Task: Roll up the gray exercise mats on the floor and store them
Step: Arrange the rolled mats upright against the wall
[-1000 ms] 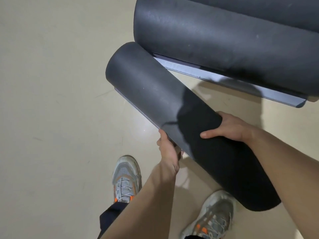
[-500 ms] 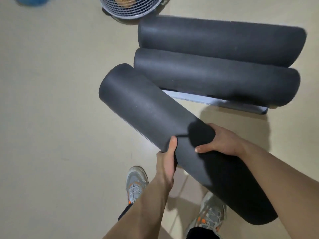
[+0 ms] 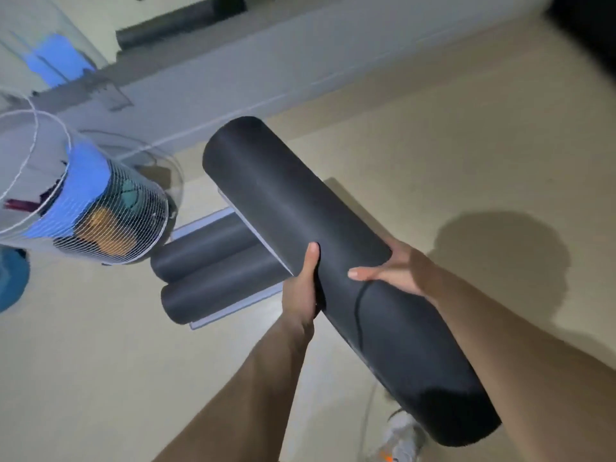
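Note:
I hold a rolled dark gray mat [image 3: 290, 208] in the air, slanting from upper left to lower right. My left hand [image 3: 301, 291] grips its left side at the loose edge, thumb up on the roll. My right hand [image 3: 396, 271] presses on the right side, fingers spread over the top. Below it, two more rolled gray mats [image 3: 213, 271] lie side by side on the floor, partly hidden by the held roll. Another dark roll [image 3: 176, 23] lies far off by the wall.
A white wire mesh basket [image 3: 110, 215] with colored items stands on the floor at left, close to the lying rolls. A blue round object [image 3: 11, 278] shows at the left edge. The gray wall base [image 3: 300, 71] runs across the top. Beige floor [image 3: 466, 145] spreads right.
The held roll has risen well off the floor and the view has tilted and lifted; the two lying rolls now sit lower left, and the basket and wall have come into view.

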A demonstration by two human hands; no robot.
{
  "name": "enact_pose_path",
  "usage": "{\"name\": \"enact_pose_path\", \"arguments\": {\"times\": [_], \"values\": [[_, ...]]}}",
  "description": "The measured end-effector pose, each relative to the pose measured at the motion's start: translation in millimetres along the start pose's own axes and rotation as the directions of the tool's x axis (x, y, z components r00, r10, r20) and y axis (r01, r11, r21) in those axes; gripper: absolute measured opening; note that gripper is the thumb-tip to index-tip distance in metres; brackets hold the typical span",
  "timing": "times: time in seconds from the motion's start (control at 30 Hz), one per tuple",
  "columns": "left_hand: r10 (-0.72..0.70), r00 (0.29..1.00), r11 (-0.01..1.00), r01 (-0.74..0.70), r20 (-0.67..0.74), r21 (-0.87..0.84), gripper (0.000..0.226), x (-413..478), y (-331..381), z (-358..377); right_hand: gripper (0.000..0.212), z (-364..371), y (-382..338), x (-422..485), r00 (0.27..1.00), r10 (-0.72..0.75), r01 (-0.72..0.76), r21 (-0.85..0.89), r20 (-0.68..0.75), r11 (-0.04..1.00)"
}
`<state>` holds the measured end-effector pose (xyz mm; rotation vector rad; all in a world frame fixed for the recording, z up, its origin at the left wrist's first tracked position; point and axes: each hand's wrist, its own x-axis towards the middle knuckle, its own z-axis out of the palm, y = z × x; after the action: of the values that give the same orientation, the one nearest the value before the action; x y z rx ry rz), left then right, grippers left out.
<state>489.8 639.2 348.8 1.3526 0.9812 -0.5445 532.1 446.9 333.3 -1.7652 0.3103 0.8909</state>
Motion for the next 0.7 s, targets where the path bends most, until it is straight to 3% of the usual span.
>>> {"name": "enact_pose_path", "arguments": {"times": [0.1, 0.33, 0.43, 0.53, 0.6, 0.7], "values": [[0.043, 0.992, 0.996, -0.051, 0.116, 0.07, 0.056, -25, 44, 84, 0.066, -85, -6, -36, 0.992, -0.013, 0.027, 0.109, -0.124, 0.994], [0.06, 0.965, 0.971, -0.115, 0.254, 0.208, 0.064, -55, 101, 278, 0.093, -264, 8, -79, 0.936, 0.067, 0.011, 0.221, -0.346, 0.975], [0.1, 0.943, 0.962, -0.173, 0.319, 0.21, 0.048, -48, 117, 340, 0.091, -323, 9, -76, 0.919, 0.058, 0.029, 0.214, -0.389, 0.976], [0.122, 0.921, 0.947, -0.22, 0.37, 0.235, 0.049, -31, 140, 413, 0.078, -396, 9, -61, 0.908, 0.079, 0.03, 0.251, -0.412, 0.968], [0.115, 0.916, 0.948, -0.217, 0.385, 0.231, 0.046, -13, 157, 460, 0.069, -442, 7, -44, 0.906, 0.087, 0.028, 0.263, -0.415, 0.964], [0.08, 0.911, 0.949, -0.194, 0.405, 0.249, 0.038, 15, 180, 533, 0.071, -513, 11, -14, 0.903, 0.124, 0.0, 0.29, -0.411, 0.957]]}}
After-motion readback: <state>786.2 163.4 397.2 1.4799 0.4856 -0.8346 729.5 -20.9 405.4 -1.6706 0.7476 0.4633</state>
